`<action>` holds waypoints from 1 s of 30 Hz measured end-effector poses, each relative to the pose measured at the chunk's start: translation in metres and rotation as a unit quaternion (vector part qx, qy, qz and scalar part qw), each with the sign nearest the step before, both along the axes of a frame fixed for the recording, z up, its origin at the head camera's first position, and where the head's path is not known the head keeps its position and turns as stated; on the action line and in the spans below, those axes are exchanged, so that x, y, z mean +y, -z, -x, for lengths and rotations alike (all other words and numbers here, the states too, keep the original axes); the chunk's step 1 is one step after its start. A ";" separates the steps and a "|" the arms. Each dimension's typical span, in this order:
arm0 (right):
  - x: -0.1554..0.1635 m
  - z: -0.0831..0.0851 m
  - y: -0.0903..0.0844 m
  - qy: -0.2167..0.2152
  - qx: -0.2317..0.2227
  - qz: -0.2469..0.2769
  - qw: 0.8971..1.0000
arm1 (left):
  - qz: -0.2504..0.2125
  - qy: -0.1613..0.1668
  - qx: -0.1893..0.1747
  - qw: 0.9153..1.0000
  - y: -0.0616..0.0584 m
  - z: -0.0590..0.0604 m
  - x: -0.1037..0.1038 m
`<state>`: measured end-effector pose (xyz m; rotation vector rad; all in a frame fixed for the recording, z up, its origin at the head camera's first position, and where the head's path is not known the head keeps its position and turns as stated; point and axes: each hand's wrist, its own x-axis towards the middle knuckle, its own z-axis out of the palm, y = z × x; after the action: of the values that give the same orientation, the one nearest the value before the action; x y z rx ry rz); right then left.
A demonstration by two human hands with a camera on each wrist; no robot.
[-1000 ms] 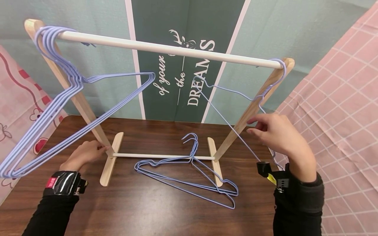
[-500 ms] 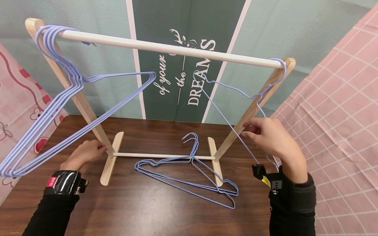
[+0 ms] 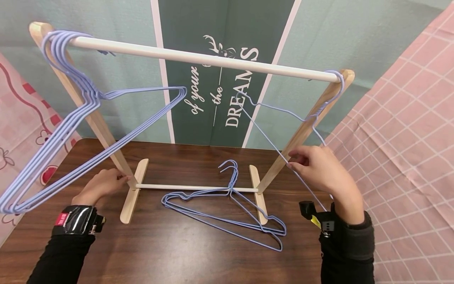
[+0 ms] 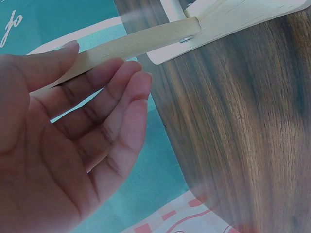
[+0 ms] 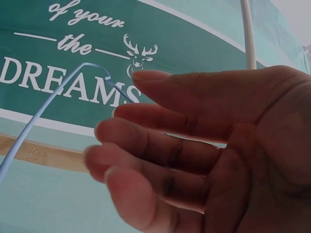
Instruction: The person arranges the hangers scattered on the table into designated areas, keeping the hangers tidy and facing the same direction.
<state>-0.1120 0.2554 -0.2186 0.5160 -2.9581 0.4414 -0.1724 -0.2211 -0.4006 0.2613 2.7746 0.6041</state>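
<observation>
While the right hand (image 3: 320, 171) pinches the lilac wire hanger's (image 3: 283, 130) lower bar, its hook sits at the white rail's (image 3: 198, 59) far-right end; a tug could unhook it. Left hand (image 3: 101, 185), fingers relaxed, rests against the wooden rack leg (image 3: 103, 130).

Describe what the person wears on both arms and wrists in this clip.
Both arms are in long black sleeves reaching the wrists. The left hand is bare; behind it a glossy black wrist unit is strapped on, with a small red tag bearing white lettering. The right hand is bare too; its wrist carries a black camera mount with a yellow label. No gloves or rings show.
</observation>
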 end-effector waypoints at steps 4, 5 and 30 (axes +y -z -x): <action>-0.001 0.000 0.001 -0.001 -0.002 -0.002 1.000 | 0.000 0.000 0.000 1.000 0.000 -0.001 0.000; -0.001 0.000 0.001 -0.002 -0.002 -0.001 1.000 | -0.001 0.000 0.001 1.000 0.000 -0.001 0.000; -0.017 -0.003 0.025 -0.024 -0.003 0.016 1.000 | -0.010 -0.004 -0.002 1.000 0.000 -0.001 0.000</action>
<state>-0.1086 0.2385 -0.2439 0.5842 -2.9443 0.4944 -0.1718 -0.2208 -0.4005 0.2516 2.7686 0.6329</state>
